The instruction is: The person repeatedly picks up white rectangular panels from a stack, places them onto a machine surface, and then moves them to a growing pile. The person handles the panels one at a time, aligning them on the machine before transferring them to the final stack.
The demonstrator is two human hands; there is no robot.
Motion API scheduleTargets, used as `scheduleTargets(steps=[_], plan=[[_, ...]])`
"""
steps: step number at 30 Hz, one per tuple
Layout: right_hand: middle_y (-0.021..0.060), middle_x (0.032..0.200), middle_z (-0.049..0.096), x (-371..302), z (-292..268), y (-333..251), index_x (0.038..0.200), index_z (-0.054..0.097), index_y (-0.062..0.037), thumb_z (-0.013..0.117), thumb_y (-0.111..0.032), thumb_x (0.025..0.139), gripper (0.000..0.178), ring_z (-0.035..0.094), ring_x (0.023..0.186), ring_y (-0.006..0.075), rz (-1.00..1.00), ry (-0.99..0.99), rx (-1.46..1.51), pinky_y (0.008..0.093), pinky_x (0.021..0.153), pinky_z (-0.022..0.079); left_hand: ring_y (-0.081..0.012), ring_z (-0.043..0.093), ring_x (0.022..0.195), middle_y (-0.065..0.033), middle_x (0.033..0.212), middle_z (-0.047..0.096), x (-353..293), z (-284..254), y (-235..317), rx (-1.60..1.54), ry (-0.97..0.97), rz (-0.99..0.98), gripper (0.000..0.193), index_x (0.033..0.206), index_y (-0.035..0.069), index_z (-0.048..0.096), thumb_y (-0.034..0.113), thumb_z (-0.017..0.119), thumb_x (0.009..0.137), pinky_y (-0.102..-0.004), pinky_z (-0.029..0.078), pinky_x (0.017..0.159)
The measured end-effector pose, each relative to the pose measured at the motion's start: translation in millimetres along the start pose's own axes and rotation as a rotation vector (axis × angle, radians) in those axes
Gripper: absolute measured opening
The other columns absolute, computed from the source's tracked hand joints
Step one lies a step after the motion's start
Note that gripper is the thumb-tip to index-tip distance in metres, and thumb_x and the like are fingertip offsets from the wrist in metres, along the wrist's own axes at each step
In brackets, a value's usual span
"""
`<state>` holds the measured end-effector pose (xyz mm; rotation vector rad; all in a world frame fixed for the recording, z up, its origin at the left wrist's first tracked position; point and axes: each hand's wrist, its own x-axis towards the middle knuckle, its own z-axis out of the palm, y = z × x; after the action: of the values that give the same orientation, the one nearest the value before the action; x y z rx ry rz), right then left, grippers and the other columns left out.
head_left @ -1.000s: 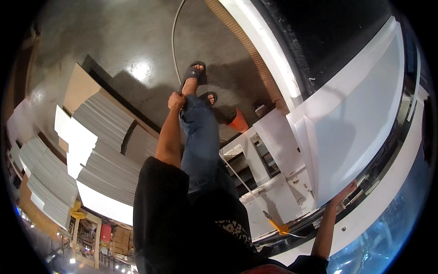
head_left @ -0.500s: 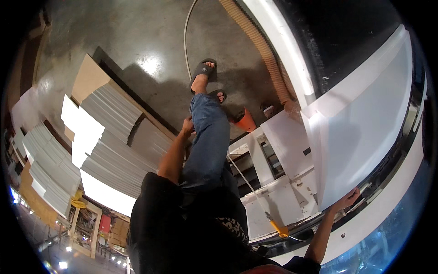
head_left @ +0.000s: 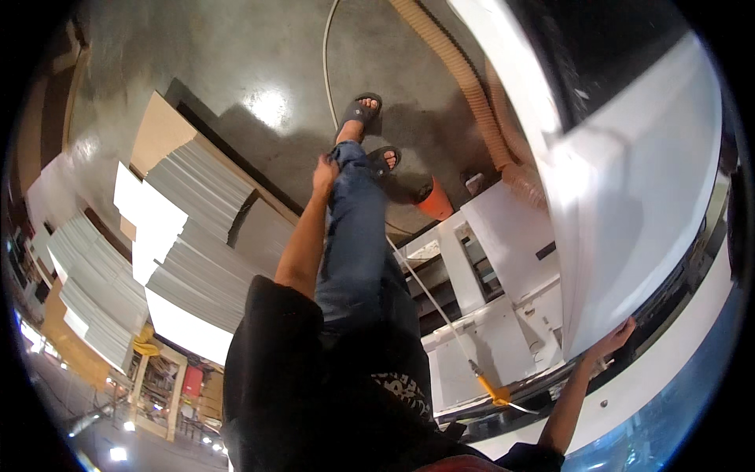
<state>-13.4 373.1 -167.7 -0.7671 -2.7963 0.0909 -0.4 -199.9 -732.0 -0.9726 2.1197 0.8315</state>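
Note:
My left hand (head_left: 325, 175) is beside the knee of my blue jeans (head_left: 354, 228), fingers curled in against the cloth. Whether it grips the fabric I cannot make out. On the right, my right hand (head_left: 615, 340) is closed at the lower edge of a large, pale, glossy sheet (head_left: 637, 212). Its fingertips are partly hidden at that edge. The sheet stands over the dark gap of a white machine (head_left: 668, 354). Near my right forearm lies an air gun with a yellow handle (head_left: 494, 391), its pale hose running up and left.
Stacks of grey-white sheets (head_left: 200, 189) stand at my left, beside a brown board (head_left: 161, 134). An orange bucket (head_left: 435, 200) and a tan ribbed duct (head_left: 472, 86) are on the floor ahead. A thin hose (head_left: 327, 63) crosses the concrete floor (head_left: 212, 55) near my sandalled feet.
My left hand has moved up the picture along my leg, toward the knee. My right hand stays by the sheet's lower edge. My feet are farther apart, and the view has shifted slightly.

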Motion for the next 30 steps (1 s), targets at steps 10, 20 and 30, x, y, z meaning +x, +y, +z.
scheduleTargets(steps=[10,20,30], plan=[[0.0052,0.089,0.049,-9,-1,18,0.094,0.050,-0.0020,0.050,-0.033,0.107,0.033,0.048,0.083,0.0185,0.035,-0.019,0.071,0.0340,0.080,0.042,-0.0384,0.064,0.113,-0.0207,0.119,0.068,-44,-75,81,0.213,-0.363,0.333,0.037,0.123,0.012,0.066,0.031,0.057,0.093,-0.0464,0.051,0.096],[0.0065,0.090,0.053,-3,1,33,0.097,0.052,0.0002,0.049,-0.027,0.107,0.029,0.050,0.083,0.0181,0.044,-0.015,0.052,0.0322,0.079,0.045,-0.0391,0.066,0.110,-0.0185,0.120,0.069,-132,-17,-9,0.279,-0.660,0.324,0.033,0.123,0.013,0.068,0.031,0.055,0.099,-0.0492,0.052,0.091],[-0.0008,0.080,0.045,-2,6,11,0.088,0.051,-0.0036,0.052,-0.025,0.105,0.027,0.039,0.073,0.0109,-0.018,0.012,0.160,0.0261,0.067,0.037,-0.0300,0.060,0.112,-0.0126,0.122,0.065,-104,-1,106,0.798,-0.828,0.895,0.041,0.126,0.016,0.068,0.044,0.059,0.098,-0.0393,0.049,0.089]])
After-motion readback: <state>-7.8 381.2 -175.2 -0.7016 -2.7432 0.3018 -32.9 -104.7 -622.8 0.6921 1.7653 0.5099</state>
